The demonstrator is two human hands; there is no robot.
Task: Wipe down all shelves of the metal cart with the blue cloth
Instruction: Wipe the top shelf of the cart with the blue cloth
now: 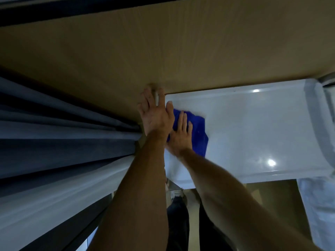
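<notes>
The metal cart's top shelf (253, 127) is a shiny white-grey tray with raised rims, filling the right middle of the head view. A blue cloth (198, 129) lies flat on its left part. My right hand (181, 136) presses down on the cloth with fingers spread. My left hand (155, 113) rests at the shelf's far left corner, fingers apart, reaching onto the rim beside the wall. Both forearms stretch up from the bottom of the view. The lower shelves are hidden under the top one.
A tan wood-grain wall (163, 51) runs right behind the cart. Grey and white curtains (63, 142) hang close on the left. A pale plastic-wrapped object (319, 205) stands at the right. My dark trousers and the floor (262, 196) show below.
</notes>
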